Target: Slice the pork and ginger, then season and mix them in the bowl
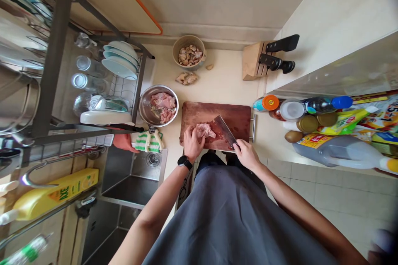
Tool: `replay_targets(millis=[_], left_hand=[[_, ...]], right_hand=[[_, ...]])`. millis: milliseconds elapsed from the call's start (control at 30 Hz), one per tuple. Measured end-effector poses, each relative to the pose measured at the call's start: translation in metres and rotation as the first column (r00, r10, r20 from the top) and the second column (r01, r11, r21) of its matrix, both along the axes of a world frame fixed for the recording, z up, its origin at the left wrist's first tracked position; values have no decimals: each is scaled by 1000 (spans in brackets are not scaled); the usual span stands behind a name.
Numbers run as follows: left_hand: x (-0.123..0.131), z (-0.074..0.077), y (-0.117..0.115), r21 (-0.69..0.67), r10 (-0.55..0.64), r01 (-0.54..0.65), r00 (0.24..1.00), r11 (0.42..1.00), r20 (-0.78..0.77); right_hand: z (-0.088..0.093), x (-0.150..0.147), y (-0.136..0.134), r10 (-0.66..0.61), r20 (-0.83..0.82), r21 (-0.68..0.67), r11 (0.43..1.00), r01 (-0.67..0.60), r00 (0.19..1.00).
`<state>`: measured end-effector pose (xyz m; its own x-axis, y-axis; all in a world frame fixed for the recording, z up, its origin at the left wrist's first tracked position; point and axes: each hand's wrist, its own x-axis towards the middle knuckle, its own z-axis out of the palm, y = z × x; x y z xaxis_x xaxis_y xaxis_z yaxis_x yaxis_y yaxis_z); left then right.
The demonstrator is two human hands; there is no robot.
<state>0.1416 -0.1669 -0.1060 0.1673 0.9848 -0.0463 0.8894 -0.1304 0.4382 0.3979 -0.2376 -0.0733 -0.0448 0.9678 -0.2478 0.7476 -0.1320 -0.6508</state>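
Lying on the board (214,109), the meat (207,130) is held at its left end by the left grip (193,140), whose fingers curl onto it. The right grip (245,153) is closed around the handle of the knife (225,131), whose blade slants across the board just right of the meat. Left of the board, a steel bowl (145,109) holds more pieces of meat (163,102). Beyond the board, on the tabletop (222,74), lies a tan lump (186,78), with a colander (177,60) of tan pieces (190,55) behind it and a knife block (251,62) farther right. Bottles (338,151) crowd the right side of the tabletop. On the left stands a rack (57,37) with dishes (121,61); nearer is a sink (118,169), a striped cloth (147,141) by its far rim.
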Motion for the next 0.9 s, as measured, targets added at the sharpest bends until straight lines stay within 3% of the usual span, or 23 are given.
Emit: replay_targets(millis=[100,167,400,467,567,633,700,733,800,900], left_hand=[[6,0,0,-45,187,-184,979,982,77],[11,-1,2,-123,258,-245,960,962,110],[20,9,12,-321,301,-223,928,920,220],[21,14,14,-478,396,-210,857,853,330],[24,23,18,-668,563,-116,654,735,506],[25,28,21,-705,602,-5,526,709,601],[23,32,24,-702,591,90,470,707,656],[21,33,26,-691,570,116,478,713,669],[15,32,30,-659,489,123,572,742,658],[6,28,32,-512,277,8,834,859,478]], right_hand=[[-1,-1,-1,-13,-17,-7,1000,13,1000],[-3,-2,-2,-22,-30,-7,1000,22,999],[-10,-5,-5,-55,-70,-1,998,55,996],[-12,-5,-5,-70,-75,-8,998,70,995],[-12,-6,-6,-90,-86,-16,996,89,992],[-11,-6,-7,-101,-104,-29,995,98,989],[-9,-7,-7,-114,-132,-55,993,108,985],[-8,-7,-7,-122,-145,-71,991,113,982],[-7,-8,-7,-137,-160,-96,988,122,978],[-6,-8,-7,-134,-145,-96,988,121,980]])
